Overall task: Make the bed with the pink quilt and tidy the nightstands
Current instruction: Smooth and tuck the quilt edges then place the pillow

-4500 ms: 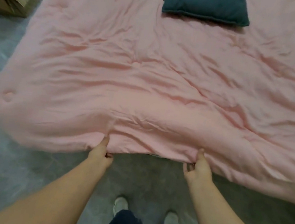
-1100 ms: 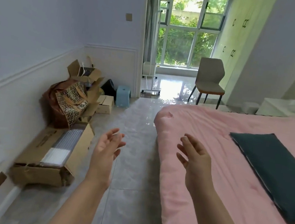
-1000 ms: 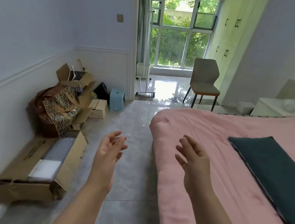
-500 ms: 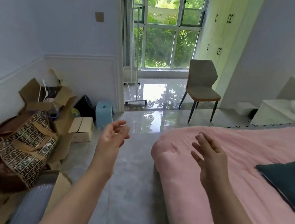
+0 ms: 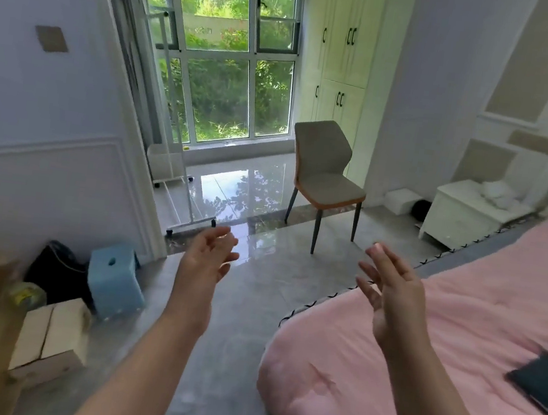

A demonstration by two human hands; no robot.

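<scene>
The soft pink padded quilt (image 5: pixel 421 346) lies spread over the bed at right; it looks light, limp and best pinched at a hem. Both the left hand (image 5: pixel 205 264) and right hand (image 5: pixel 392 297) hover empty, fingers spread.

No writing, label, brand or number can be read anywhere; the cardboard box (image 5: pixel 49 338) at lower left shows only plain, blurred faces.
</scene>
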